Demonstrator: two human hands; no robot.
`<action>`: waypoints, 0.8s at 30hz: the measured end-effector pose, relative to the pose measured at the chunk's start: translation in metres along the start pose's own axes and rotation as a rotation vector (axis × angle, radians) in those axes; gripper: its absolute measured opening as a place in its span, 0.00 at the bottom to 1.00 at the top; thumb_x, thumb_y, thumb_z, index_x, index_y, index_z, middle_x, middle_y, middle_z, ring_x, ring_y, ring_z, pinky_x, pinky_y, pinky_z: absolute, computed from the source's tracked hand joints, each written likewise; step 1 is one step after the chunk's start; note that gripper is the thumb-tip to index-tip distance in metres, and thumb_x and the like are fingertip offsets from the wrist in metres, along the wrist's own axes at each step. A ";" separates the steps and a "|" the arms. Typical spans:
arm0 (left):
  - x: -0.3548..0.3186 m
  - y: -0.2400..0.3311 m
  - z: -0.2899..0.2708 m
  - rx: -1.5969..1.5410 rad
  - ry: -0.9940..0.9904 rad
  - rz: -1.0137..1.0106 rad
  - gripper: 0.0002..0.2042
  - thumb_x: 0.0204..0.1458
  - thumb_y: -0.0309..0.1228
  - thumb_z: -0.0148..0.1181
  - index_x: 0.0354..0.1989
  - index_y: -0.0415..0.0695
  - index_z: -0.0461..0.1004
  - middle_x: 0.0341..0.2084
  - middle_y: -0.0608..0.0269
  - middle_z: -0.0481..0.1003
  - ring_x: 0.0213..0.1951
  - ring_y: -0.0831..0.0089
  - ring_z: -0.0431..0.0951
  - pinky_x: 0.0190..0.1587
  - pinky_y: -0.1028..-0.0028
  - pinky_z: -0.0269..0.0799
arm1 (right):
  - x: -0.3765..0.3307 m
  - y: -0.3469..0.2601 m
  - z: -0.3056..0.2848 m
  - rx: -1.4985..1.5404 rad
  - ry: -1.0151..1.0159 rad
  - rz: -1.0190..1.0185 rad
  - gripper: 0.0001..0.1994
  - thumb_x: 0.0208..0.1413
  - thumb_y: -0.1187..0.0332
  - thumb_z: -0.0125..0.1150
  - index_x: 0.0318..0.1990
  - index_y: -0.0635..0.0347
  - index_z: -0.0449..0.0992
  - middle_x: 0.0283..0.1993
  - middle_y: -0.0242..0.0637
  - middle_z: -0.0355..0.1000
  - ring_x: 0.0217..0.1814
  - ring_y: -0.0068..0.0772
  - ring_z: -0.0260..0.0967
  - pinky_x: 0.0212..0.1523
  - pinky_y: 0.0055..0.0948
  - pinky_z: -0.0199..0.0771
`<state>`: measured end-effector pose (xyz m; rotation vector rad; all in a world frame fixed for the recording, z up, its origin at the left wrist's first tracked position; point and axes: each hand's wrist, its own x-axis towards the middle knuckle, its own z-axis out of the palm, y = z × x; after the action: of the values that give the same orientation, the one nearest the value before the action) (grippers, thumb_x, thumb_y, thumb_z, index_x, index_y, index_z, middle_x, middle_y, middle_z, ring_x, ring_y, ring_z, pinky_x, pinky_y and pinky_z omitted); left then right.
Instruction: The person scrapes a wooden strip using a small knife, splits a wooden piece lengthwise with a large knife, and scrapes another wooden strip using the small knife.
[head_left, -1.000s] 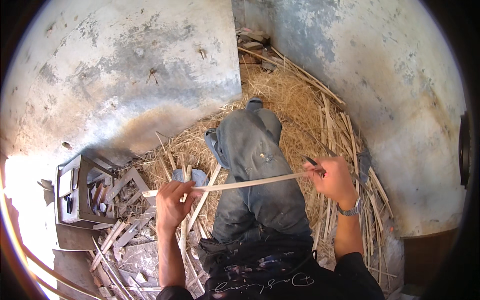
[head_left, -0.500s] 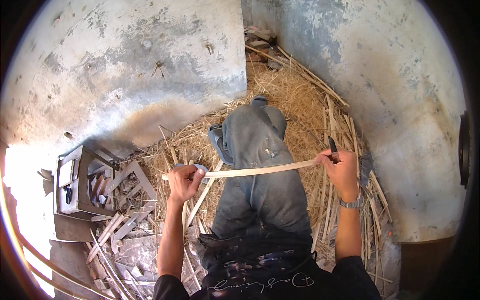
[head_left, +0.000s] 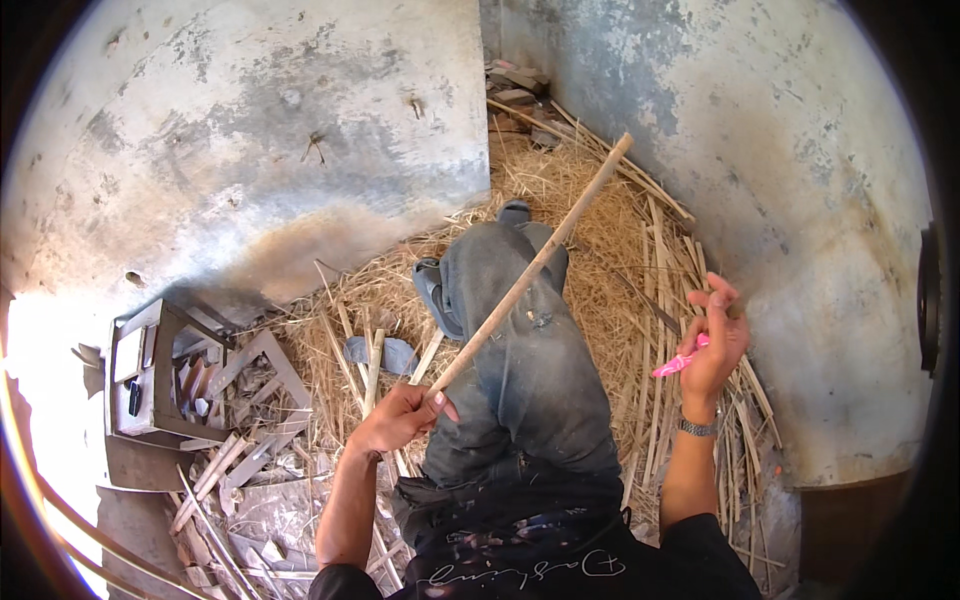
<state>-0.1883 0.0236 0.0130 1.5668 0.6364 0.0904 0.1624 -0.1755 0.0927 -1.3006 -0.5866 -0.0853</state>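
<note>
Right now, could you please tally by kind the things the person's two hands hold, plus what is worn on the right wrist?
Wooden strip, in the left hand: 1
Slim pink object, in the right hand, exact kind unclear: 1
Wristwatch, metal band, on the right wrist: 1
Total: 3

From the near-left hand (head_left: 405,418), a stick (head_left: 527,270) reaches over the legs (head_left: 520,360) toward the far right. Straw (head_left: 610,250) spreads around the legs, rubble (head_left: 517,85) behind it in the far corner. Left stands a box (head_left: 150,375), wood scraps (head_left: 212,475) beside it; right, strips (head_left: 740,440) lie near the wall (head_left: 810,250).
</note>
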 end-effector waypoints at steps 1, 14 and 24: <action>0.001 -0.001 0.001 -0.076 -0.061 -0.021 0.22 0.71 0.45 0.50 0.40 0.38 0.83 0.15 0.75 0.62 0.19 0.84 0.60 0.22 0.76 0.56 | -0.004 0.000 0.004 -0.004 -0.006 0.063 0.19 0.68 0.60 0.55 0.54 0.69 0.76 0.37 0.44 0.78 0.13 0.15 0.59 0.13 0.17 0.54; 0.011 0.006 0.021 -0.397 -0.117 -0.065 0.25 0.73 0.48 0.42 0.44 0.35 0.76 0.19 0.72 0.62 0.20 0.82 0.57 0.23 0.78 0.54 | -0.111 0.046 0.025 0.016 -0.280 0.291 0.18 0.72 0.56 0.48 0.41 0.63 0.76 0.23 0.25 0.64 0.20 0.13 0.52 0.23 0.18 0.49; 0.013 0.029 0.064 -0.565 -0.107 -0.017 0.12 0.74 0.40 0.45 0.47 0.42 0.66 0.18 0.73 0.57 0.16 0.83 0.55 0.18 0.79 0.49 | -0.069 -0.003 0.047 -0.567 -0.954 -0.094 0.21 0.67 0.49 0.56 0.32 0.61 0.71 0.20 0.44 0.71 0.21 0.53 0.72 0.23 0.44 0.67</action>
<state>-0.1405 -0.0267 0.0284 1.0127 0.4846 0.1577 0.0855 -0.1512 0.0707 -1.8461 -1.5139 0.3377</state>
